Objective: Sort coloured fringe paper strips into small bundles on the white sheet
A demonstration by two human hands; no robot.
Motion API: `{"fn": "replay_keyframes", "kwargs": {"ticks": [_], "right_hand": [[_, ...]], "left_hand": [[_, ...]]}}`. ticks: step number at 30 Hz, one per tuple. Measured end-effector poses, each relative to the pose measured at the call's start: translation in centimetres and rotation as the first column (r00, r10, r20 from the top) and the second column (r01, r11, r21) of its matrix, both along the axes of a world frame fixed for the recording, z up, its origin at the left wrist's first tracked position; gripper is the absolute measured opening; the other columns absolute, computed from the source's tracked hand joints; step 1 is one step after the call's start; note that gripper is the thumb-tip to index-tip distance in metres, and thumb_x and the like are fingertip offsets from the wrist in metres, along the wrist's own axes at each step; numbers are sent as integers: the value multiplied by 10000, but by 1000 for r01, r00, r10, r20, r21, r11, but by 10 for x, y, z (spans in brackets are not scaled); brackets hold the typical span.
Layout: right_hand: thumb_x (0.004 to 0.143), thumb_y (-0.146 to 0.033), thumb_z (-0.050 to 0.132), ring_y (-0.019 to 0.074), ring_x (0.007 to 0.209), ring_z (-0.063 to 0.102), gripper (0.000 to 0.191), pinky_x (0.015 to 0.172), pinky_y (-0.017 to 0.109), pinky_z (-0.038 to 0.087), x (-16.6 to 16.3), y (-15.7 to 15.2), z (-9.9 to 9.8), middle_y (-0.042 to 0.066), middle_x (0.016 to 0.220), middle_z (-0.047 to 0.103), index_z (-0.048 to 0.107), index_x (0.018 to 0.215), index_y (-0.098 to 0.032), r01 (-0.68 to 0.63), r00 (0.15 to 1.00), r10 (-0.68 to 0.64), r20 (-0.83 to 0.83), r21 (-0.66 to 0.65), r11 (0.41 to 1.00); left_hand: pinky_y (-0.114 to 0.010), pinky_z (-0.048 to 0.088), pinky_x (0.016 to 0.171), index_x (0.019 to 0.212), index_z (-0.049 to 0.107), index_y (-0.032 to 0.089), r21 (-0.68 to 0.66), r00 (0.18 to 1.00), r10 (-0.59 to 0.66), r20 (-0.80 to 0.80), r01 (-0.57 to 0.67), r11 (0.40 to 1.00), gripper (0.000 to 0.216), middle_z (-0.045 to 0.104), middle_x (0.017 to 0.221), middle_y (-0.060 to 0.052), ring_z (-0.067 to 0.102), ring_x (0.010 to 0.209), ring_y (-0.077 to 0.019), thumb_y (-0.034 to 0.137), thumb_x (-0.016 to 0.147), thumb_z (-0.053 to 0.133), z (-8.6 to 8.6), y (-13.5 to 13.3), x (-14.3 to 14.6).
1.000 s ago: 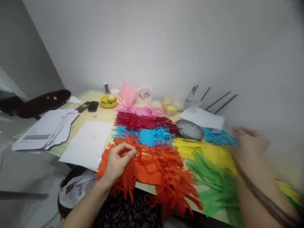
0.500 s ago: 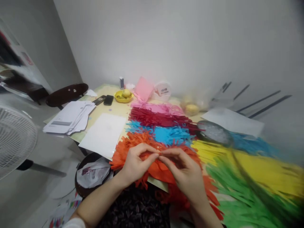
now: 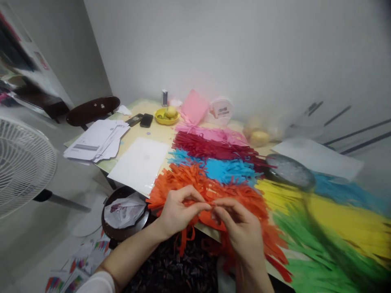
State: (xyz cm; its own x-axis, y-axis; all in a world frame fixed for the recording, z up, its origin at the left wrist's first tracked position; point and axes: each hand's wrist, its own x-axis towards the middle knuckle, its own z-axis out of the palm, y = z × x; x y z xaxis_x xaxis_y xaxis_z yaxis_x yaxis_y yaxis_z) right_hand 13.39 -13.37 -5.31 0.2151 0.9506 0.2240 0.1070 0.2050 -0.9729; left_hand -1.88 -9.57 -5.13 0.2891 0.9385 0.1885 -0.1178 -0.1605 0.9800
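Note:
Just above the near edge of the table, the thumb and fingers of my left hand (image 3: 179, 212) pinch a thin bit of orange fringed paper. My right hand (image 3: 244, 228) pinches the same bit, its fingertips almost touching those of the left. The exact shape between the fingertips is too small to make out. Under and around both hands spreads a heap of orange fringed paper (image 3: 183, 177), with strips hanging over the edge. Behind it lie blue fringed paper (image 3: 230, 170), dark red fringed paper (image 3: 210, 147) and pink fringed paper (image 3: 232, 136).
Yellow sheets (image 3: 345, 217) and green fringe (image 3: 308, 248) cover the right side. A white sheet (image 3: 140, 162), a paper stack (image 3: 94, 140), phones (image 3: 146, 120) and a yellow bowl (image 3: 166, 121) lie left. A fan (image 3: 24, 167) and a stool with a plastic bag (image 3: 125, 211) stand beside the table.
The view has shifted, so the table appears further right and slightly higher. My right fingers have curled more at the pinch; both hands stay together on the orange paper.

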Motion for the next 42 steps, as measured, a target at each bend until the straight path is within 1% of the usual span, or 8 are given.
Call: {"fn": "replay_keyframes", "kwargs": {"ticks": [5,8,13,22,32,37,40,42], "right_hand": [[779,-350,732,123,504,610,164,454,196,482,-10,-2,-2,17,626,692,719,773,-186,48,999,-48,0,-20,999],[765,-366,744,130,533,623,179,490,207,501,-9,-2,-4,11,631,690,714,802,-193,109,994,-109,-3,-24,994],[759,-404,747,151,537,634,222,498,230,515,1,-4,-1,24,623,700,759,833,-195,-8,997,17,77,-125,992],[778,-382,728,124,525,608,195,499,204,491,-1,-9,3,18,640,697,725,736,-191,196,962,-196,191,19,980],[817,-427,696,134,562,577,266,556,242,479,-25,2,17,10,636,635,657,752,-173,420,899,-430,83,110,901],[830,-467,676,177,681,669,301,645,262,540,-16,7,12,62,782,728,704,857,-168,321,923,-331,196,81,944],[846,-492,649,209,777,720,357,680,272,578,3,4,-8,90,921,767,718,972,-165,193,951,-189,244,5,981],[860,-497,631,215,787,736,372,682,269,594,16,1,-29,97,947,774,712,1001,-162,180,945,-162,285,-38,983]], "left_hand": [[-192,530,661,730,678,136,-145,983,-5,183,31,989,214,701,719,-9,656,651,-101,292,710,823,-6,-5,5],[-210,555,728,862,684,138,-141,991,-61,121,78,987,167,733,830,-39,702,749,-126,273,789,752,-7,-6,2],[-229,571,695,942,653,144,-139,997,-68,26,71,988,174,754,821,-54,726,697,-145,292,855,680,-9,-8,-4],[-258,586,729,911,742,131,-204,995,-82,62,93,975,266,771,888,-85,729,749,-172,355,770,763,-6,-7,0],[-248,515,709,891,704,125,-261,991,-68,119,98,960,299,713,752,-35,659,695,-136,396,770,743,-2,6,-4],[-233,495,721,881,674,142,-109,995,4,-100,-14,994,134,700,819,-15,642,771,-137,204,762,671,-4,30,-42],[-276,521,794,907,689,139,164,822,343,-455,-301,939,208,719,862,-40,658,831,-161,94,817,506,14,77,-99],[-339,490,951,1000,681,135,380,510,658,-554,-548,745,301,711,1038,-86,631,1018,-193,66,863,422,33,122,-136]]}}
